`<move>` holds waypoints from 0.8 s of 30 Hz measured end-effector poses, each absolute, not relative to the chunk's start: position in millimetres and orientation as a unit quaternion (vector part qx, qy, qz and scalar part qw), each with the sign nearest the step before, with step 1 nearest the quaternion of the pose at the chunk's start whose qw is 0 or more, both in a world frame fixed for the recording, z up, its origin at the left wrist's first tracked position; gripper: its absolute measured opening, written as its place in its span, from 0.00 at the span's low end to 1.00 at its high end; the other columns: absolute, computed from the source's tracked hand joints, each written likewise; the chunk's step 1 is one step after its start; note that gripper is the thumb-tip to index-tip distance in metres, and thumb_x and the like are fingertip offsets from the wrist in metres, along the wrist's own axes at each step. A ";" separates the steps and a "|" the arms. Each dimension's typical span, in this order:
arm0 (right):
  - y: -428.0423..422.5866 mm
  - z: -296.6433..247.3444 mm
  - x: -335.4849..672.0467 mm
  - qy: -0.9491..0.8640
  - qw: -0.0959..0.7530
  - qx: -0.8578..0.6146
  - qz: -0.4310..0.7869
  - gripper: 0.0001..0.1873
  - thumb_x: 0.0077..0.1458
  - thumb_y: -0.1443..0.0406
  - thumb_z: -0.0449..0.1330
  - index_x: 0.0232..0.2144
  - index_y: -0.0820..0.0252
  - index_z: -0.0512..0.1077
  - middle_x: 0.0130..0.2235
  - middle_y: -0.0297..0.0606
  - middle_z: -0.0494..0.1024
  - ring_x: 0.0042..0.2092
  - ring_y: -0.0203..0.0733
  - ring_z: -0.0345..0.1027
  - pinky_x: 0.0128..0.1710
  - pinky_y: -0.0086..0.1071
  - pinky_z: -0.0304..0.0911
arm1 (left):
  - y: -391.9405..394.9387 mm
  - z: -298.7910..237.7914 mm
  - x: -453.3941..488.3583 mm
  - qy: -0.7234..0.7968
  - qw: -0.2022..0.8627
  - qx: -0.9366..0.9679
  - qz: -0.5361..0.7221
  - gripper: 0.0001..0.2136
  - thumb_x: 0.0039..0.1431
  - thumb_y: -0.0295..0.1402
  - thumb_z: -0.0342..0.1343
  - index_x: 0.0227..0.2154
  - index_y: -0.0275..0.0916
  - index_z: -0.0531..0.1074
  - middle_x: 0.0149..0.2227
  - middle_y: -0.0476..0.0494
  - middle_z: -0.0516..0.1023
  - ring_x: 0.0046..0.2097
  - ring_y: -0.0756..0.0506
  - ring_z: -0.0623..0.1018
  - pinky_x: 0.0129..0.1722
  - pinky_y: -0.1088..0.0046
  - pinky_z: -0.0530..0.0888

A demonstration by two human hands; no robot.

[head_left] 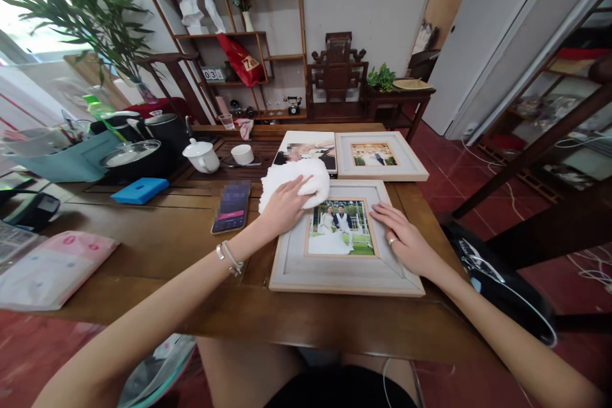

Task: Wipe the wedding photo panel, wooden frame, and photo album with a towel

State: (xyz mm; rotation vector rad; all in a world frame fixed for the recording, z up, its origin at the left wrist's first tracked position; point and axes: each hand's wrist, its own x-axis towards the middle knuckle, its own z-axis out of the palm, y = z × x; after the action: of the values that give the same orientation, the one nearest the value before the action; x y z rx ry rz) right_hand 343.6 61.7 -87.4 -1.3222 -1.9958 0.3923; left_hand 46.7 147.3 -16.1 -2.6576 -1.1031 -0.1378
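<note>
A pale framed wedding photo lies flat on the wooden table in front of me. My left hand presses a white cloth onto the frame's upper left corner, fingers curled over the cloth. My right hand lies flat and open on the frame's right border, a ring on one finger. Behind this frame lie a second framed photo and an unframed print, partly under the cloth.
A phone lies left of the frame. A blue box, white teapot, cup, black pots and a teal tray sit at the back left. A pink packet lies near left. A black bag stands right of the table.
</note>
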 end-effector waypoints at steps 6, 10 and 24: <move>61.2 -86.2 340.5 -0.754 0.366 -0.524 0.152 0.30 0.55 0.73 0.49 0.58 0.53 0.67 0.62 0.40 0.68 0.67 0.48 0.55 0.67 0.57 0.50 | 87.9 4.0 50.9 -0.345 0.095 -0.933 0.039 0.21 0.56 0.25 0.54 0.53 0.40 0.73 0.63 0.34 0.65 0.61 0.32 0.68 0.51 0.56 0.75; 60.9 -84.7 339.8 -0.754 0.357 -0.531 0.151 0.29 0.55 0.72 0.49 0.58 0.55 0.68 0.62 0.42 0.69 0.67 0.48 0.55 0.67 0.55 0.51 | 24.4 21.0 52.5 -0.302 0.024 -0.950 0.074 0.20 0.56 0.32 0.57 0.53 0.44 0.73 0.62 0.35 0.67 0.56 0.33 0.74 0.42 0.59 0.79; 61.5 -85.0 341.7 -0.758 0.355 -0.527 0.146 0.28 0.54 0.72 0.49 0.57 0.56 0.69 0.62 0.44 0.69 0.66 0.49 0.56 0.66 0.57 0.51 | 99.9 -13.7 38.4 -0.356 0.105 -0.929 -0.016 0.23 0.54 0.24 0.54 0.54 0.38 0.72 0.66 0.35 0.60 0.65 0.33 0.62 0.59 0.55 0.68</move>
State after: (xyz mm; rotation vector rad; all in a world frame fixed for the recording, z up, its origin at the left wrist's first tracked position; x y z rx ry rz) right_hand 341.7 61.5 -85.0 -1.3613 -1.9587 0.3771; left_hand 38.4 99.9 -13.7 -2.7372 -1.0485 -0.0469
